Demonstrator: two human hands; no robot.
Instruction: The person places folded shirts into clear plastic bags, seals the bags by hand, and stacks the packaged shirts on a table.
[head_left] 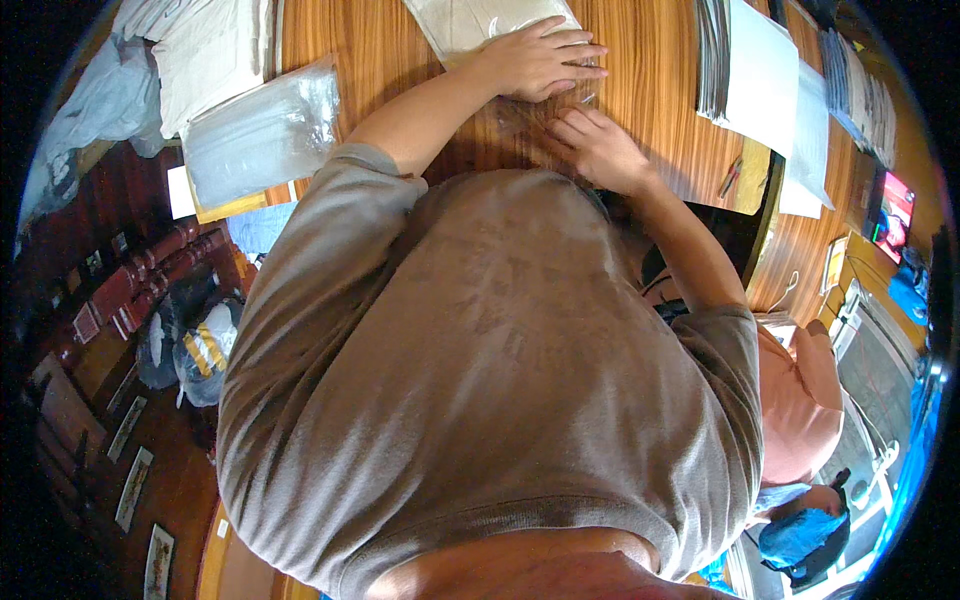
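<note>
A clear plastic bag with folded cream cloth inside (pixel 460 22) lies on the wooden table at the top of the view. My left hand (pixel 540 65) rests flat across the bag, its fingers spread toward the right. Closer to my body, my right hand (pixel 605 150) is curled at the bag's loose, transparent end. Its fingertips appear to pinch the crinkled plastic, though they are partly hard to make out. The bag's far end runs out of the picture.
Clear plastic bags (pixel 262 130) lie stacked at the left beside folded cream cloth (pixel 215 60). To the right are white sheets (pixel 755 80), small snips (pixel 731 178) on yellow card, and a lit phone (pixel 893 215). Another person in a pink shirt (pixel 795 400) is at my right.
</note>
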